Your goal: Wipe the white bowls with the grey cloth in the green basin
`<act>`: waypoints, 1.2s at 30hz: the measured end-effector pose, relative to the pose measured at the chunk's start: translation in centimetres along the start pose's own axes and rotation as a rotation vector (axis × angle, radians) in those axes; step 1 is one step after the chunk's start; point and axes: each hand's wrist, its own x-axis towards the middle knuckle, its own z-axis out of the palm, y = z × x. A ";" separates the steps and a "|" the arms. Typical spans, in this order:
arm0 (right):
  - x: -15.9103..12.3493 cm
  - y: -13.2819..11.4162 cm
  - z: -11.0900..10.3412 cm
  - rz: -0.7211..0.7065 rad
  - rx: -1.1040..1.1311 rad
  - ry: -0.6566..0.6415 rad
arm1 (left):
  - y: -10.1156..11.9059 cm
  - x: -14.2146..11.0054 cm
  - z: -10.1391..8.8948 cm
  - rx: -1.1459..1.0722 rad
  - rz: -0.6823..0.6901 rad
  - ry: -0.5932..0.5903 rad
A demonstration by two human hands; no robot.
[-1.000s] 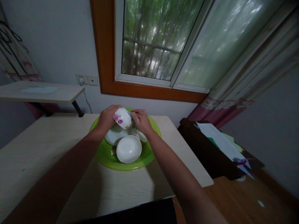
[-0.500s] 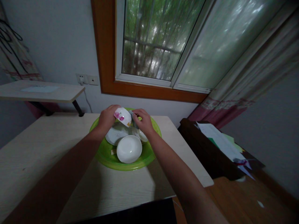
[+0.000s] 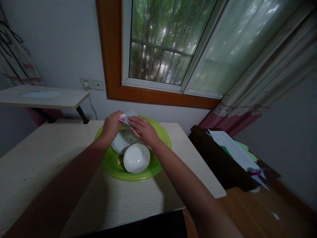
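My left hand (image 3: 112, 124) grips a white bowl with pink flowers (image 3: 122, 118) above the far left part of a green basin (image 3: 141, 177). A thin greyish cloth (image 3: 131, 113) lies against the bowl, pressed there by the fingers of my right hand (image 3: 145, 129). Much of the bowl is hidden behind the cloth and those fingers. Inside the basin, a plain white bowl (image 3: 137, 159) sits at the near side, facing up. Behind it rests a white plate (image 3: 120, 142), partly covered by the bowl. A small light wooden piece (image 3: 120, 161) shows beside the bowl.
The basin stands on a pale wooden table (image 3: 74, 145). A raised shelf (image 3: 61, 99) is at the left, by a wall socket (image 3: 91, 84). Beyond the table is a window (image 3: 163, 49). Papers (image 3: 230, 145) lie on dark furniture (image 3: 210, 158) at the right.
My right hand has moved left with the cloth, across the flowered bowl, and now covers more of it. The bowl has turned in my left hand. The basin stays in place.
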 end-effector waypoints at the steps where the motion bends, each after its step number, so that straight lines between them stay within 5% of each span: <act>1: -0.1 0.1 -0.1 0.036 -0.004 0.024 | -0.1 0.0 0.0 -0.005 -0.018 0.016; 15: -0.5 1.1 0.5 0.187 -0.047 0.042 | -0.2 0.0 0.1 0.055 -0.050 0.006; 26: -0.6 1.4 0.9 0.598 -0.198 -0.090 | 0.7 -0.2 0.1 0.071 0.033 -0.008; 36: -1.1 3.0 1.2 0.650 -0.032 0.076 | 0.8 -0.2 0.4 -0.025 0.107 0.012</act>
